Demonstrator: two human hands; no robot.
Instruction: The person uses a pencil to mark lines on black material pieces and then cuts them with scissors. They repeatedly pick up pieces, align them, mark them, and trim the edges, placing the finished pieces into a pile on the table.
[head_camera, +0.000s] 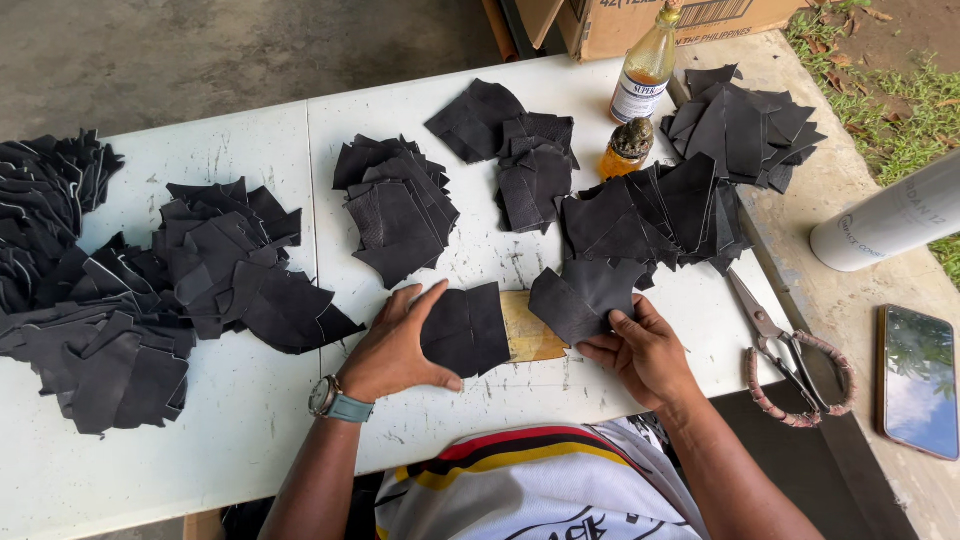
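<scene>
— Where are we in the work?

— Pairing cut pieces, we'd judge. Our left hand (395, 350) lies flat on a black leather piece (466, 328) at lower centre, fingers spread, pressing, not pinching. It half covers a wooden block (528, 328) on the worktop (260, 400).

— And our right hand (645, 352)?

— Its grip is closed on the edge of a second leather piece (582, 297) (lifted slightly, it seems). Next we'd likely need to line the two edges up squarely
</scene>
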